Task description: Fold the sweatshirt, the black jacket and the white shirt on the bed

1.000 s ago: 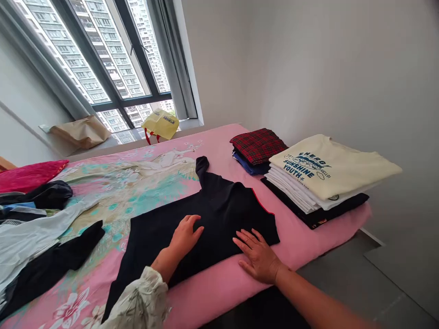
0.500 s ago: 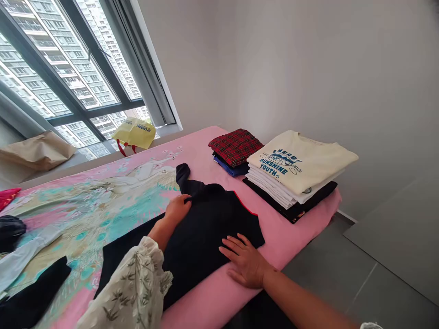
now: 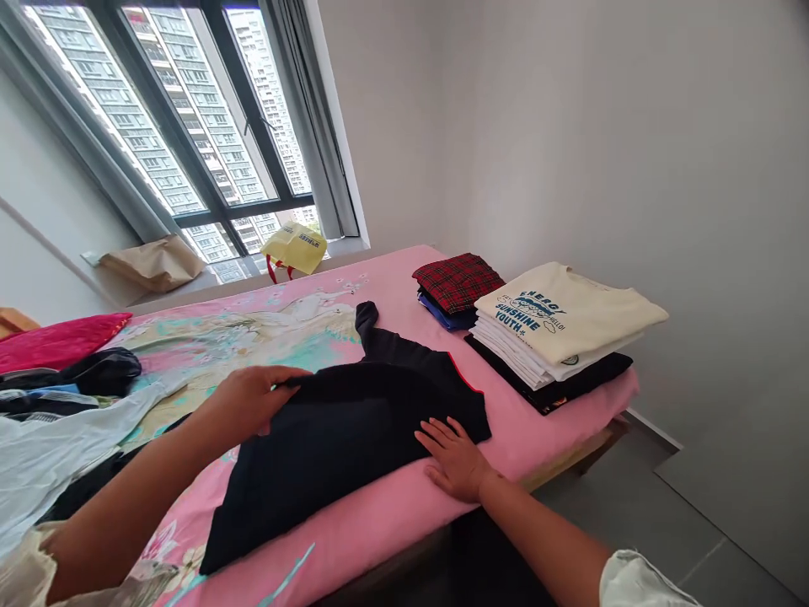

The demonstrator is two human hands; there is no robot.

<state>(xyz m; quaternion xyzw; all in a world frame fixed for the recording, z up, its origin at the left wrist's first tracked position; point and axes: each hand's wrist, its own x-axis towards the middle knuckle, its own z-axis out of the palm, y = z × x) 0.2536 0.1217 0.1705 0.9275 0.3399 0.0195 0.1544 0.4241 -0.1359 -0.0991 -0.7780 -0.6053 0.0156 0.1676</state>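
Currently, head view: bed [image 3: 572, 458] covered by pink floral sheet [image 3: 399, 287], flanked by grey wall [image 3: 600, 169] and one window [image 3: 219, 202]. Black shirt [image 3: 354, 430] spread near bed's front edge, one curved rim trimmed red. Raised fold of shirt pinched by left hand [image 3: 251, 400], thumb against fingers; shirt touched by right hand [image 3: 456, 459], fingers slightly apart. Near shirt, two folded stacks [image 3: 515, 350]: one topped by red plaid cloth [image 3: 460, 282], one by cream printed tee [image 3: 565, 310]. Two bags [image 3: 295, 246], brown and yellow, set by window.
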